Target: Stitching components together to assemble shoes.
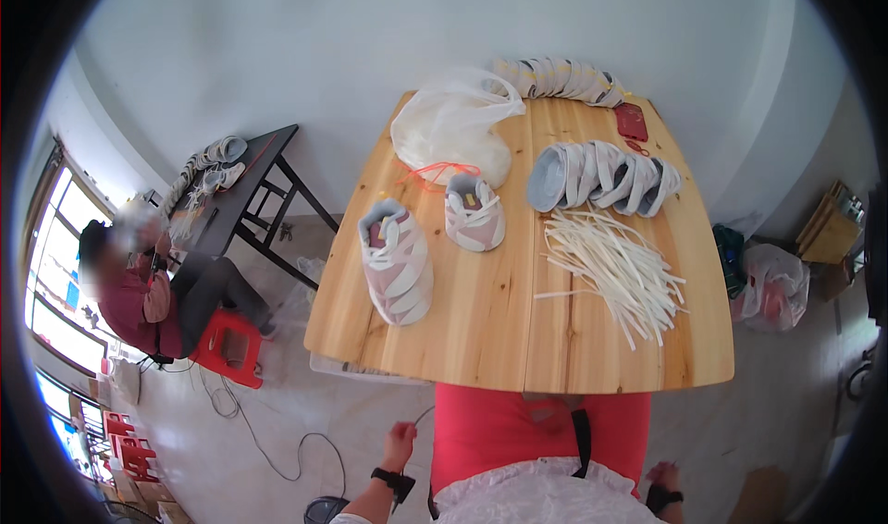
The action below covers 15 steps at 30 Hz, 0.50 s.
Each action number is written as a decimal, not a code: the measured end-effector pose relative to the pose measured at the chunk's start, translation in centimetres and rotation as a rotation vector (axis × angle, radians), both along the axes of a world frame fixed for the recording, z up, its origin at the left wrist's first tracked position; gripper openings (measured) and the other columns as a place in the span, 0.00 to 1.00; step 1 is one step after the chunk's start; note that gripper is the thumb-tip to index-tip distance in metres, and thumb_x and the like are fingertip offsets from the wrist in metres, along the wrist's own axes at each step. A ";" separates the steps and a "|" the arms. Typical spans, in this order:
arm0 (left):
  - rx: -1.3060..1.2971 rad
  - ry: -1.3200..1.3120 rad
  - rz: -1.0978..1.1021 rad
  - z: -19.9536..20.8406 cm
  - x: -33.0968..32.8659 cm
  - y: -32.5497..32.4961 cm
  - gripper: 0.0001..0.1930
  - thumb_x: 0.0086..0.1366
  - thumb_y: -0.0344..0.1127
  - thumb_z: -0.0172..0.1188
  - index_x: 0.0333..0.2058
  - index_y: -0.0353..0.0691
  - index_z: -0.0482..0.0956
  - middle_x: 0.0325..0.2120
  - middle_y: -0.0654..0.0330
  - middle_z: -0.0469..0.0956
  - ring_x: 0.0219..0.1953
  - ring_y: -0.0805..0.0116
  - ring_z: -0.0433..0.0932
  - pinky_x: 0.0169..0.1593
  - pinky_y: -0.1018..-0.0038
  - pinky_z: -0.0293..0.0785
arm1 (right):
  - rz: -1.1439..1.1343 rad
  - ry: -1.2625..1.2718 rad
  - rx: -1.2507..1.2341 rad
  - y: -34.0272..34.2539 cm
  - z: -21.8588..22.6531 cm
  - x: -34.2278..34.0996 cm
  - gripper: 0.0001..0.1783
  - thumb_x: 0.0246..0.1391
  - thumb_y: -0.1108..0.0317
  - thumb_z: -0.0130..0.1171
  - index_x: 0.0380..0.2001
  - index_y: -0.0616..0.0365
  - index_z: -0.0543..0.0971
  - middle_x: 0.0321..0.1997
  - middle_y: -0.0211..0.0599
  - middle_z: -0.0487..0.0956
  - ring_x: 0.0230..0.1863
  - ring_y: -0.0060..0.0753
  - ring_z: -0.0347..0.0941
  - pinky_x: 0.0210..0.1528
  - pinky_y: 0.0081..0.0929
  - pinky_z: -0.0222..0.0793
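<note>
My left hand [400,443] hangs low beside my left thigh, below the table, its fingers curled and nothing visible in them. Low on my other side, my right hand [663,475] is small and blurred, so its fingers are unclear. Neither hand touches the wooden table [472,339]. On it stand a pink-and-white shoe upper [398,265] and a shorter, similar laced upper [474,214]. A nested row of shoe uppers [601,177] lies to the right, above a loose bundle of white flat laces [615,274].
A clear plastic bag [453,131] with orange ties, another row of uppers [560,78], a red phone [631,122] and small red snips [636,147] lie farther back. At left, a co-worker [143,302] sits on a red stool [231,344] at a dark table. Cables [268,473] cross the floor.
</note>
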<state>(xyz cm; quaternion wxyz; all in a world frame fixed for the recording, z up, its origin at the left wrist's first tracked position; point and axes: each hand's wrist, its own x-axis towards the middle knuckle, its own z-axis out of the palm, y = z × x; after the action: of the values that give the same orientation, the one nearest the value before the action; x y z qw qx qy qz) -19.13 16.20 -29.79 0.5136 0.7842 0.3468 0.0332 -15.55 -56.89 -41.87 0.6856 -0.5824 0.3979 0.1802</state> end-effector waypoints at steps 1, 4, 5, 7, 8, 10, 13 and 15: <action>-0.019 -0.080 -0.014 4.5 2.5 -1.5 0.09 0.66 0.33 0.55 0.35 0.33 0.78 0.26 0.57 0.80 0.29 0.72 0.78 0.33 0.74 0.74 | -0.139 -0.135 -0.130 -0.3 1.9 2.1 0.20 0.65 0.51 0.40 0.36 0.57 0.72 0.26 0.37 0.76 0.22 0.36 0.73 0.22 0.36 0.72; 0.097 -0.285 -0.111 16.6 5.4 -5.1 0.06 0.64 0.29 0.57 0.36 0.32 0.78 0.27 0.54 0.80 0.29 0.69 0.79 0.33 0.75 0.74 | -0.147 -0.319 -0.509 2.6 13.1 11.0 0.23 0.65 0.44 0.42 0.39 0.51 0.75 0.27 0.26 0.75 0.20 0.18 0.66 0.16 0.20 0.57; 0.191 -0.405 -0.237 18.8 6.6 -6.0 0.06 0.63 0.27 0.57 0.38 0.32 0.78 0.26 0.53 0.80 0.28 0.67 0.80 0.32 0.75 0.74 | -0.213 -0.421 -0.541 4.3 18.2 12.8 0.24 0.65 0.43 0.43 0.40 0.51 0.75 0.27 0.24 0.74 0.22 0.15 0.65 0.20 0.17 0.58; 0.261 -0.522 -0.328 22.5 8.7 -7.2 0.08 0.60 0.26 0.60 0.39 0.33 0.78 0.27 0.53 0.80 0.30 0.62 0.80 0.34 0.73 0.74 | -0.326 -0.663 -0.589 8.3 27.4 15.4 0.21 0.66 0.47 0.45 0.41 0.52 0.75 0.27 0.23 0.73 0.23 0.14 0.63 0.25 0.13 0.58; 0.346 -0.615 -0.390 23.8 9.4 -7.2 0.10 0.58 0.25 0.62 0.40 0.33 0.78 0.28 0.53 0.80 0.32 0.58 0.80 0.37 0.70 0.74 | -0.324 -0.674 -0.586 10.8 30.9 17.0 0.21 0.66 0.47 0.45 0.41 0.52 0.75 0.27 0.23 0.73 0.23 0.14 0.63 0.25 0.13 0.58; 0.534 -0.715 -0.316 26.1 10.5 -7.4 0.15 0.55 0.25 0.64 0.43 0.33 0.77 0.33 0.51 0.79 0.37 0.53 0.78 0.42 0.67 0.73 | -0.281 -0.912 -0.570 14.9 36.6 18.7 0.18 0.67 0.53 0.45 0.39 0.56 0.75 0.27 0.23 0.72 0.23 0.13 0.61 0.27 0.11 0.56; 0.789 -0.687 -0.088 28.8 14.2 -6.1 0.34 0.49 0.26 0.68 0.56 0.32 0.66 0.51 0.43 0.70 0.54 0.45 0.68 0.55 0.59 0.65 | 0.096 -1.028 -0.732 18.7 41.0 20.1 0.13 0.67 0.61 0.46 0.37 0.59 0.75 0.27 0.25 0.73 0.24 0.14 0.63 0.28 0.14 0.60; 0.823 -0.619 -0.025 29.2 16.4 -4.1 0.39 0.48 0.27 0.68 0.59 0.33 0.60 0.52 0.42 0.68 0.56 0.44 0.66 0.57 0.59 0.65 | 0.208 -1.083 -0.681 22.2 42.4 20.6 0.12 0.66 0.64 0.47 0.35 0.60 0.75 0.26 0.26 0.73 0.23 0.15 0.64 0.27 0.16 0.60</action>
<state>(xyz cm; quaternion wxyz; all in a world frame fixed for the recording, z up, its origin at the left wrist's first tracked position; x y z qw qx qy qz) -2.76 12.06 -0.62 0.2411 0.8789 0.1273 0.3913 5.01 -34.65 0.50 0.5452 -0.8111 -0.0282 -0.2098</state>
